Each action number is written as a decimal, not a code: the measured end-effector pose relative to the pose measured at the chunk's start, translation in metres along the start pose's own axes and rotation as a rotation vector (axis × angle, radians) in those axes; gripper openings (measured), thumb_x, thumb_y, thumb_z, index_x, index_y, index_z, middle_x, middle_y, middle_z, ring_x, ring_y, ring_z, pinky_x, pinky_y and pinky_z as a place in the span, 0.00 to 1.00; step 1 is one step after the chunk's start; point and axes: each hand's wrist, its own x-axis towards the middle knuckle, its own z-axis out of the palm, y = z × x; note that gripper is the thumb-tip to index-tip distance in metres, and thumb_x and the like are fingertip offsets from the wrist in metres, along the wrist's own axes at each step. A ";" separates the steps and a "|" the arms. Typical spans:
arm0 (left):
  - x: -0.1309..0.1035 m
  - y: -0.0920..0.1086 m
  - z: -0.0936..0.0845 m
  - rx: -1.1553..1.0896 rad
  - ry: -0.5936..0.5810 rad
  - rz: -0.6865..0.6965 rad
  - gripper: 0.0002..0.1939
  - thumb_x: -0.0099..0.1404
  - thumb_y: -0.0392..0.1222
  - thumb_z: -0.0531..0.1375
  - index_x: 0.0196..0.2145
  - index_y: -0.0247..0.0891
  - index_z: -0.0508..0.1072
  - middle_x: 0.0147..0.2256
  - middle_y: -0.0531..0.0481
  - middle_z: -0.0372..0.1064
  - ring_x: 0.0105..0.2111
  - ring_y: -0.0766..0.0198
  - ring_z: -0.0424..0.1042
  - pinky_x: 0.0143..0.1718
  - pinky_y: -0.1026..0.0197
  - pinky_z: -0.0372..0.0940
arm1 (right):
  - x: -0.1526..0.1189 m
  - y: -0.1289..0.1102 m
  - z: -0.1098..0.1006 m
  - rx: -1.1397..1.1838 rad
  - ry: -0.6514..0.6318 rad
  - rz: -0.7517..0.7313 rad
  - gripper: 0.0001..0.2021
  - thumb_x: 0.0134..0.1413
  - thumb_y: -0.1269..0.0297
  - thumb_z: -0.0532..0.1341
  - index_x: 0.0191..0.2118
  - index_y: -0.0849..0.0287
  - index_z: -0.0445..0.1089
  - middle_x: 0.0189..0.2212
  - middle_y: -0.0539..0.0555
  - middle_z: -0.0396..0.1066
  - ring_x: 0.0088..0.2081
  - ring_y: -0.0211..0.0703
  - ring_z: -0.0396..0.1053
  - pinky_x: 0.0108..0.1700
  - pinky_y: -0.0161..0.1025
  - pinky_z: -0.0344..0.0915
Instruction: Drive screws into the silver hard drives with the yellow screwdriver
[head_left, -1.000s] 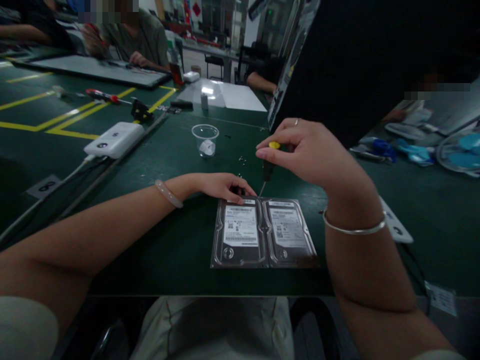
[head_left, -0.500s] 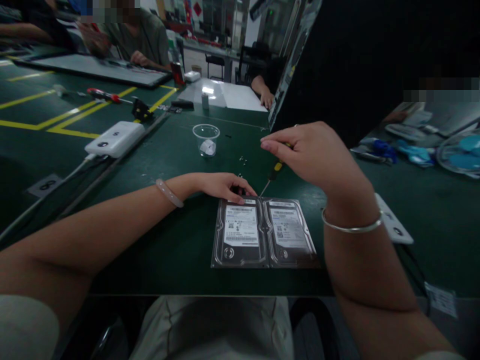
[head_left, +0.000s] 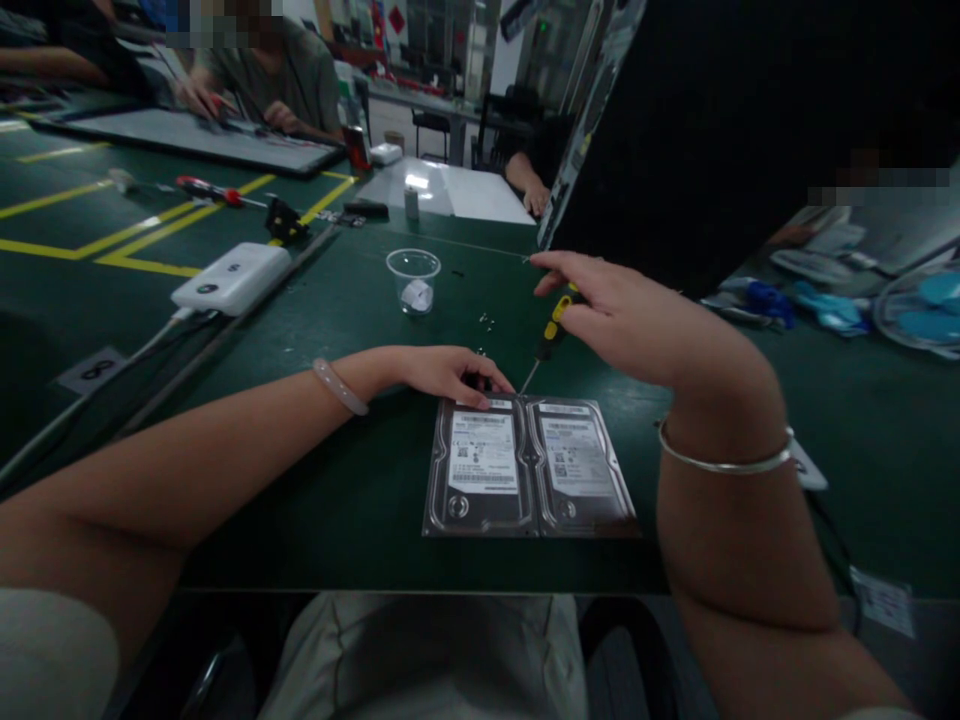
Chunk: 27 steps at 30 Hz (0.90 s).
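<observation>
2 hard drives (head_left: 482,465), left hand (head_left: 451,373) on 1, its grip unclear; right hand (head_left: 628,318), screwdriver (head_left: 552,335) in pinched grip.

Beyond a white box (head_left: 231,279) lies a red-handled screwdriver (head_left: 214,191).

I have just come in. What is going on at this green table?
The person's right hand holds a yellow-and-black screwdriver at a slant, its tip down near where the far edges of the left hard drive and the right hard drive meet. The left hand rests at the left drive's far edge. Beyond the drives are some tiny metal pieces and a clear cup.
</observation>
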 end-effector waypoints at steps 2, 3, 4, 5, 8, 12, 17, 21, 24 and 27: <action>0.000 0.000 0.000 -0.004 -0.001 0.000 0.23 0.66 0.50 0.62 0.57 0.42 0.72 0.48 0.47 0.71 0.42 0.63 0.70 0.44 0.63 0.63 | -0.001 0.002 -0.001 0.053 -0.020 -0.037 0.29 0.61 0.67 0.53 0.68 0.57 0.59 0.60 0.57 0.71 0.59 0.50 0.69 0.61 0.48 0.63; 0.000 -0.001 0.000 -0.007 -0.002 -0.002 0.24 0.66 0.50 0.62 0.57 0.42 0.72 0.48 0.47 0.72 0.42 0.63 0.70 0.45 0.63 0.63 | -0.001 0.002 -0.002 0.069 -0.024 -0.057 0.27 0.62 0.65 0.54 0.67 0.56 0.61 0.57 0.56 0.74 0.56 0.49 0.71 0.59 0.48 0.64; 0.000 -0.001 0.000 -0.009 -0.003 -0.006 0.24 0.66 0.50 0.62 0.58 0.41 0.71 0.48 0.47 0.72 0.43 0.62 0.70 0.45 0.63 0.63 | -0.001 0.001 -0.002 0.075 -0.023 -0.073 0.24 0.63 0.63 0.54 0.64 0.55 0.66 0.53 0.55 0.76 0.53 0.49 0.73 0.57 0.47 0.65; 0.000 0.000 0.000 -0.008 -0.004 -0.012 0.25 0.65 0.50 0.62 0.58 0.41 0.71 0.47 0.47 0.72 0.43 0.62 0.70 0.45 0.62 0.63 | 0.000 -0.001 -0.002 0.067 -0.016 -0.079 0.20 0.63 0.61 0.55 0.58 0.54 0.71 0.48 0.55 0.78 0.49 0.49 0.74 0.54 0.47 0.66; 0.000 0.001 -0.001 0.010 -0.009 -0.029 0.25 0.66 0.49 0.62 0.58 0.41 0.71 0.48 0.47 0.72 0.43 0.62 0.70 0.46 0.62 0.63 | 0.002 -0.004 0.000 -0.036 0.048 -0.019 0.16 0.62 0.52 0.59 0.39 0.57 0.80 0.34 0.56 0.79 0.41 0.51 0.74 0.48 0.48 0.66; 0.000 0.001 0.000 0.022 -0.003 -0.022 0.24 0.66 0.49 0.62 0.58 0.42 0.71 0.49 0.46 0.72 0.43 0.62 0.70 0.46 0.62 0.63 | 0.007 0.000 0.007 -0.191 0.183 0.115 0.25 0.59 0.41 0.59 0.25 0.58 0.75 0.25 0.60 0.72 0.39 0.56 0.72 0.43 0.51 0.65; 0.000 0.000 -0.001 0.029 -0.001 -0.016 0.25 0.66 0.50 0.62 0.58 0.42 0.71 0.48 0.47 0.72 0.42 0.63 0.70 0.45 0.62 0.64 | 0.005 0.004 0.011 -0.212 0.217 0.107 0.24 0.62 0.42 0.53 0.31 0.57 0.74 0.26 0.58 0.72 0.36 0.52 0.71 0.40 0.47 0.64; -0.001 0.001 -0.001 0.027 -0.009 -0.021 0.25 0.66 0.50 0.62 0.59 0.42 0.71 0.49 0.46 0.71 0.44 0.62 0.70 0.45 0.62 0.63 | 0.001 0.001 0.009 -0.234 0.138 0.091 0.15 0.62 0.57 0.55 0.48 0.57 0.70 0.33 0.58 0.75 0.33 0.49 0.70 0.37 0.46 0.63; -0.001 0.002 -0.001 0.023 -0.012 -0.021 0.24 0.66 0.50 0.62 0.58 0.43 0.71 0.49 0.47 0.72 0.44 0.63 0.70 0.45 0.63 0.63 | 0.000 0.000 0.008 -0.151 0.087 0.030 0.18 0.60 0.63 0.54 0.54 0.58 0.66 0.40 0.59 0.76 0.37 0.49 0.72 0.40 0.45 0.65; 0.000 0.002 0.000 0.019 0.000 -0.016 0.24 0.66 0.49 0.62 0.58 0.43 0.71 0.46 0.48 0.72 0.42 0.64 0.70 0.44 0.64 0.63 | 0.002 -0.002 0.008 -0.002 0.023 -0.088 0.20 0.63 0.63 0.54 0.59 0.58 0.63 0.51 0.59 0.75 0.48 0.49 0.73 0.49 0.45 0.65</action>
